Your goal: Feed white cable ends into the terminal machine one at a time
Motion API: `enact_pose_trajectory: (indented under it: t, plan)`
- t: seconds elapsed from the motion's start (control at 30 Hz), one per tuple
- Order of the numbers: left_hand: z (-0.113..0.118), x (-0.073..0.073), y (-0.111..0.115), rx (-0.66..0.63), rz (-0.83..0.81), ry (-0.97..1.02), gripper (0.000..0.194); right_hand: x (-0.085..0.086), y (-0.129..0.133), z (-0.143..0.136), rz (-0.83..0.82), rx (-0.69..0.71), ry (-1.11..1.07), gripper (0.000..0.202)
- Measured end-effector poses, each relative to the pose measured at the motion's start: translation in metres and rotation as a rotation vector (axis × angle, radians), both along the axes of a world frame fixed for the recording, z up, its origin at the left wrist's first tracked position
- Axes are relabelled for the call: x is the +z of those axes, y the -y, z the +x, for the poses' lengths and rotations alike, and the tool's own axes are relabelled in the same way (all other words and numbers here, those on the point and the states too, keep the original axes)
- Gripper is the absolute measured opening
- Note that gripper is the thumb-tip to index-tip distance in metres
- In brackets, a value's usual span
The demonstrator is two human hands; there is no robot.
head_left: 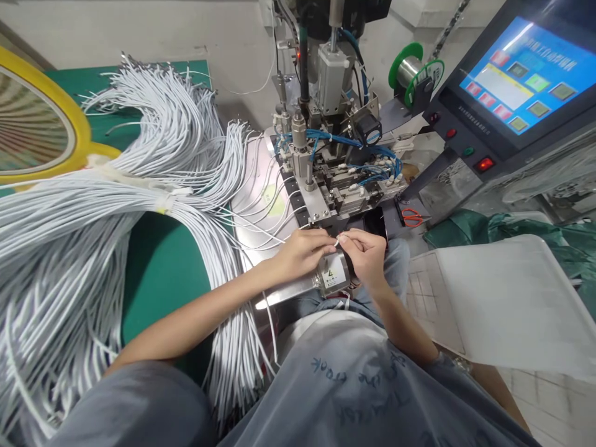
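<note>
My left hand [305,251] and my right hand [366,253] meet at the front edge of the machine [344,186]. Between their fingertips is the end of a white cable [337,242], pinched from both sides. Its tip is too small to make out. Several white cables [265,217] run over the metal plate [284,292] into a dark slotted rail [294,197] left of my hands. Just below my fingers is a motor housing with a white label [333,270].
Large bundles of white cables [174,124] cover the green table [162,279] at left, beside a yellow round frame [84,133]. At right are a control screen [521,74], a solder-like wire spool [410,71], orange-handled scissors [412,217] and a white tray [526,298].
</note>
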State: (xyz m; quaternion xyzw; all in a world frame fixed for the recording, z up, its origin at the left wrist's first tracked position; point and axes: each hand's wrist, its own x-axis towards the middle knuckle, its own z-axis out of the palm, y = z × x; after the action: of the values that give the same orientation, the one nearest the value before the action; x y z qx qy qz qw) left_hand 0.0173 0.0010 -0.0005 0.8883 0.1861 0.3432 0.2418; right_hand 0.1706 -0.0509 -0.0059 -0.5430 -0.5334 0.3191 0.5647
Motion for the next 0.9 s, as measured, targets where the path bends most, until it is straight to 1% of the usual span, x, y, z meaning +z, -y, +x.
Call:
enact_pose_trajectory:
  t: [0.07,0.13,0.23,0.33,0.43,0.53,0.63,0.77,0.9]
  plan:
    - [0.000,0.000,0.000,-0.010,0.021,-0.074,0.025,-0.008,0.000,-0.002,-0.041,-0.033,-0.046,0.019]
    - [-0.001,0.002,-0.002,0.010,0.087,-0.288,0.026,-0.020,-0.003,0.003,-0.100,-0.024,-0.062,0.018]
    - [-0.002,0.004,-0.005,0.105,0.165,-0.638,0.023,-0.042,-0.014,0.017,-0.176,0.017,-0.048,0.020]
    - [0.000,0.001,-0.008,0.136,0.184,-0.806,0.020,-0.059,-0.023,0.026,-0.230,0.041,-0.033,0.020]
    - [0.001,-0.003,-0.010,0.138,0.195,-0.859,0.020,-0.065,-0.029,0.027,-0.303,0.093,-0.058,0.020]
    - [0.000,-0.005,-0.011,0.118,0.207,-0.873,0.020,-0.065,-0.033,0.022,-0.375,0.143,-0.117,0.021]
    - [-0.001,-0.005,-0.012,0.101,0.208,-0.862,0.021,-0.065,-0.037,0.020,-0.430,0.155,-0.156,0.022]
    - [-0.003,-0.006,-0.012,0.102,0.207,-0.830,0.022,-0.066,-0.040,0.019,-0.415,0.195,-0.130,0.020]
    - [-0.004,-0.007,-0.012,0.095,0.212,-0.801,0.029,-0.067,-0.042,0.018,-0.381,0.214,-0.076,0.018]
